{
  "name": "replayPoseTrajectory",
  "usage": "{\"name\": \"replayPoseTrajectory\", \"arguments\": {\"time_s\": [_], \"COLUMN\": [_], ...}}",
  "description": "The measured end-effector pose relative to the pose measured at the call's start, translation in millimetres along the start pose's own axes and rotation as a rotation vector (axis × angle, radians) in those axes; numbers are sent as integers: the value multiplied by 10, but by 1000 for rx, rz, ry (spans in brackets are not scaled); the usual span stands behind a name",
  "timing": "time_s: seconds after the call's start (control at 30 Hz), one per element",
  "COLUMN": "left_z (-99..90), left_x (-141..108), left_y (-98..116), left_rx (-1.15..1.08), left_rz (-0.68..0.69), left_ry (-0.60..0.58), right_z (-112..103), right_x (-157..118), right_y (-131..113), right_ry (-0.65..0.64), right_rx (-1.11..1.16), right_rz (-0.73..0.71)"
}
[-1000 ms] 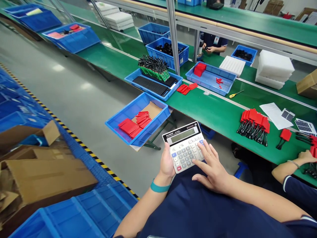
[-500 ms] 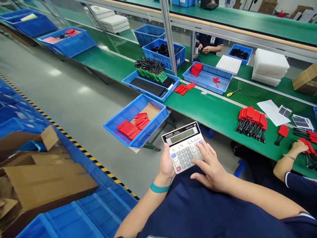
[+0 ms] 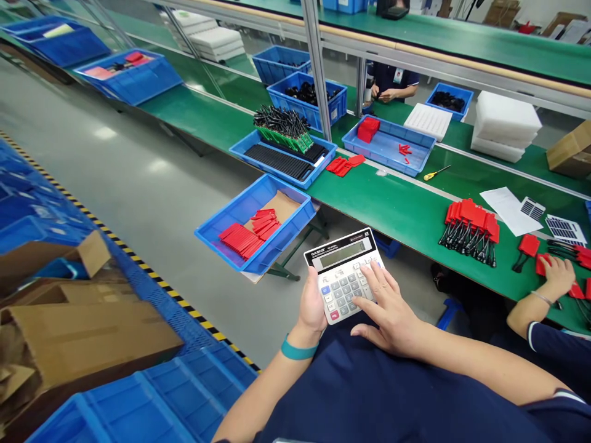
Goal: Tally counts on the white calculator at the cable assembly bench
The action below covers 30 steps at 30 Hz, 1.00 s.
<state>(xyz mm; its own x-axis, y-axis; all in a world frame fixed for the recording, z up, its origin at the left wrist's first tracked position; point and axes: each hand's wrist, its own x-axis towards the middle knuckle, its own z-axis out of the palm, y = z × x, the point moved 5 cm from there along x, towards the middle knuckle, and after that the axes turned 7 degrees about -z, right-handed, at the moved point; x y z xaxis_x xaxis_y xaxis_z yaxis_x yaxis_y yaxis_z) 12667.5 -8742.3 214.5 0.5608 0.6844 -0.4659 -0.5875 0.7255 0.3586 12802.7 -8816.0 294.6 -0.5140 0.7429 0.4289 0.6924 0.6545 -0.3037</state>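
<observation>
A white desktop calculator [image 3: 342, 274] with grey, blue and red keys is tilted in front of my body. My left hand [image 3: 311, 301] grips its left edge, thumb on the front and the other fingers hidden behind. Over the right side of the keypad, my right hand [image 3: 388, 311] is spread, its index fingertip at the lower keys and the other fingers near the upper right keys. Whether a key is pressed down, I cannot tell. Beyond the calculator, a blue tray [image 3: 210, 240] of flat red pieces [image 3: 244, 239] juts out from the bench end.
The green bench [image 3: 383, 200] carries a tray of black-cabled green boards [image 3: 284, 132], a yellow screwdriver [image 3: 436, 173] and red pieces with black cables [image 3: 471, 224]. At right, a co-worker's hand [image 3: 556, 275] touches a red piece. Cardboard boxes [image 3: 92, 335] and blue bins [image 3: 152, 394] stand at lower left.
My right hand has shifted slightly left and down across the keypad. The co-worker's hand has moved left onto another red piece. My left hand keeps its grip on the calculator.
</observation>
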Motion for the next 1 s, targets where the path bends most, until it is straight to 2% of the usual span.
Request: {"name": "replayPoseTrajectory", "arguments": {"time_s": [0.1, 0.3, 0.63, 1.0], "left_z": [-23, 1, -19, 16], "left_x": [2, -2, -8, -18], "left_y": [-7, -18, -3, -3], "left_rx": [2, 5, 15, 15], "left_rz": [5, -2, 14, 22], "left_ry": [14, -30, 10, 0], "right_z": [20, 45, 45, 39], "right_x": [10, 8, 15, 8], "right_y": [5, 11, 10, -1], "right_ry": [-18, -31, -35, -35], "right_rx": [-17, -44, -68, -66], "right_rz": [0, 0, -3, -12]}}
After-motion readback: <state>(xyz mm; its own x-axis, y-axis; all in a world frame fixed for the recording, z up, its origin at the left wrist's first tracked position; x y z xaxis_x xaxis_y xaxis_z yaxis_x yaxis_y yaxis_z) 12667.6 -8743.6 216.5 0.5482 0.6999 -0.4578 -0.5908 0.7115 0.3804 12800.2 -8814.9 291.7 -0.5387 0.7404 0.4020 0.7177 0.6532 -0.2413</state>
